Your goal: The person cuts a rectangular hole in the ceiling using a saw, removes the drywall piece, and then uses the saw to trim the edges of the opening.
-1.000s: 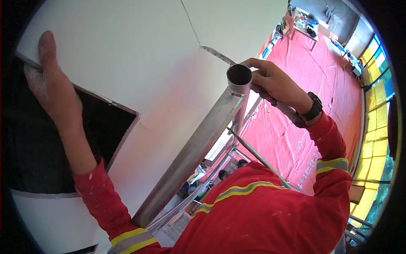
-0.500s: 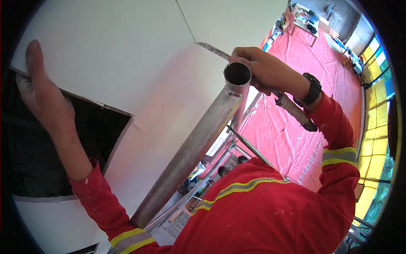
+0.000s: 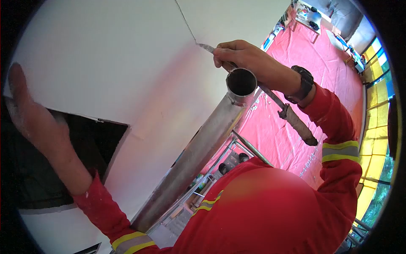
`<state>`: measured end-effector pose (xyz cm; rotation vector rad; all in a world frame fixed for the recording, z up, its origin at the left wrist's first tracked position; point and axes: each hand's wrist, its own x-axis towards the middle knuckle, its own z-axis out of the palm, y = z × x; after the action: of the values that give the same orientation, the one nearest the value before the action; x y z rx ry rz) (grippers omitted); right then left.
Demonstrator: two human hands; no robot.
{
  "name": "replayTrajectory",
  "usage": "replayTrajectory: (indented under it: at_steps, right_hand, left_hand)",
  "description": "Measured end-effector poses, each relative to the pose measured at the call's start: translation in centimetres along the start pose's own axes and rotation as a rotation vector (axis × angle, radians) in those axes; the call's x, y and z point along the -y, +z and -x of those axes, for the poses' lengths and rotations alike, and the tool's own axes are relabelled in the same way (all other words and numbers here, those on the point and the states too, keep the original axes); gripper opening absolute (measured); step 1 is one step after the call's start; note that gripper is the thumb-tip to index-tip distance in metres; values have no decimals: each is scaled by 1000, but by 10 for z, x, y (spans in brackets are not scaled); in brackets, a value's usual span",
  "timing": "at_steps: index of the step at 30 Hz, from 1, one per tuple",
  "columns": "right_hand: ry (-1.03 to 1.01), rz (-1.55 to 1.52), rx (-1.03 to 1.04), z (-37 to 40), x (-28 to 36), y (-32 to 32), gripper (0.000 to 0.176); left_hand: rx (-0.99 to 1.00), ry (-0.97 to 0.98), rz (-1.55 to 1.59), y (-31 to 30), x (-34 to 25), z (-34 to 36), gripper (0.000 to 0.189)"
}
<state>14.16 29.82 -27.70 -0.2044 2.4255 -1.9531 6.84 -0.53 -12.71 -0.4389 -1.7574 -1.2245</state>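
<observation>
My left hand [image 3: 36,114] is at the edge of a dark square opening in a white panel [image 3: 105,51]. One digit lies on the panel's face and the rest of the hand reaches over the edge, slightly blurred. My right hand [image 3: 241,57] is closed round a long narrow metal blade [image 3: 206,47] with a brown wrapped handle [image 3: 298,125]. The blade's tip touches the panel at the lower end of a dark cut line [image 3: 186,21]. Below my right hand, the open end of a metal scaffold pipe [image 3: 242,82] hides part of the blade.
The thick pipe runs down between my arms, with thinner scaffold tubes [image 3: 253,148] beside it. Far below, red sheeting [image 3: 292,72] covers the floor. A table with items [image 3: 308,17] stands at the far end, and yellow panels [image 3: 372,131] line the right side.
The blade's handle has swung lower while its tip stays at the cut line. My right hand has shifted slightly left and up; my left hand has moved left and down.
</observation>
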Motion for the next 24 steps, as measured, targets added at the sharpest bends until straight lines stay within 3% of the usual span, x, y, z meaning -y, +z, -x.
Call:
replayTrajectory:
  at_steps: [1,4,6,8,14,24]
  right_hand:
    - [32,-41,-19,-3,-3,1,37]
    - [-17,-49,-37,-11,-12,6,37]
    - [-159,75,-24,-11,-9,7,36]
    - [-192,106,-14,-10,-4,9,35]
    - [-105,4,-59,-14,-5,20,33]
    - [-35,-107,-126,-20,-6,24,32]
  left_hand:
    - [-20,-24,-1,0,-2,1,68]
    - [238,240,58,1,-3,-4,87]
    - [408,414,97,0,-3,-9,100]
    - [480,441,100,-2,-2,-5,104]
    - [380,253,37,4,-14,2,96]
    - [277,160,23,14,-16,8,95]
